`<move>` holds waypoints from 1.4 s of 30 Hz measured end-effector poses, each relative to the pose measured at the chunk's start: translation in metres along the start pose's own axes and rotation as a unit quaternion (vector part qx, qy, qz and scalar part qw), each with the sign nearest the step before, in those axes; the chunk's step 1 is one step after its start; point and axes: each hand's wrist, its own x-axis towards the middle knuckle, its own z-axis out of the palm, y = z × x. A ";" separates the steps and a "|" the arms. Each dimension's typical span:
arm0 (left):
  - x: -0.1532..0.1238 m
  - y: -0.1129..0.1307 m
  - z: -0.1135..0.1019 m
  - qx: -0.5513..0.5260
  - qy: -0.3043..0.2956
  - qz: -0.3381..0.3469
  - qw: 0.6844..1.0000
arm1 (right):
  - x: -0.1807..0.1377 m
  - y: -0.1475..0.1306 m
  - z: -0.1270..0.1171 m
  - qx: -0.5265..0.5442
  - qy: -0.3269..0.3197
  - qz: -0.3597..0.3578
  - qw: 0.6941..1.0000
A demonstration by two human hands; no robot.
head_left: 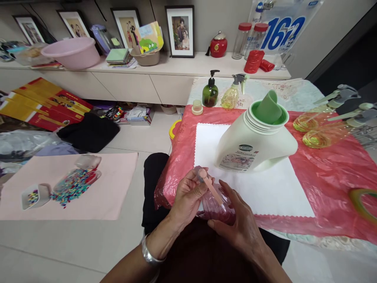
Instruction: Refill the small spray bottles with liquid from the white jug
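Observation:
A clear pinkish spray bottle [216, 206] is held tilted at the table's front edge, over my lap. My left hand [188, 194] grips its spray head, which has a peach-coloured trigger [212, 186]. Around the bottle's body curves my right hand [240, 220], thumb below and fingers along the far side. Just beyond the hands stands a large pale-green detergent jug [250, 145] on a white scallop-edged cloth [279, 192]. A green funnel-like piece [269, 108] sits in the jug's mouth. Its inner side is partly hidden.
Behind the jug stand a green pump bottle [210, 92], a yellowish spray bottle [230, 97] and a pale cap [197, 107]. Two spray bottles [316, 137] and a tape roll [365, 202] lie at the right on red plastic sheeting [332, 169]. Beads [70, 188] cover part of a pink floor mat [108, 200].

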 end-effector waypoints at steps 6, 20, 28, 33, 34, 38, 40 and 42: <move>0.000 -0.001 0.000 0.027 -0.042 0.044 0.998 | 0.002 -0.002 0.002 0.039 -0.015 0.015 0.999; -0.001 -0.003 -0.001 0.047 0.007 0.038 0.998 | 0.004 -0.004 0.002 0.076 -0.028 0.018 0.997; 0.003 0.001 -0.011 0.036 -0.082 0.044 0.995 | 0.006 -0.014 -0.003 0.261 -0.094 0.081 0.957; 0.001 -0.004 -0.011 0.020 -0.085 0.035 0.996 | 0.008 -0.017 -0.003 0.298 -0.099 0.081 0.946; 0.001 -0.005 -0.011 0.017 -0.084 0.036 0.996 | 0.009 -0.018 -0.003 0.292 -0.097 0.078 0.948; 0.001 -0.004 -0.010 0.008 -0.056 0.018 0.998 | 0.010 -0.017 -0.002 0.272 -0.093 0.070 0.955; 0.001 -0.003 -0.010 -0.001 -0.046 0.003 0.999 | 0.009 -0.016 -0.003 0.273 -0.097 0.074 0.954; 0.002 -0.002 -0.010 -0.010 -0.049 -0.004 0.999 | 0.009 -0.015 -0.003 0.271 -0.097 0.077 0.955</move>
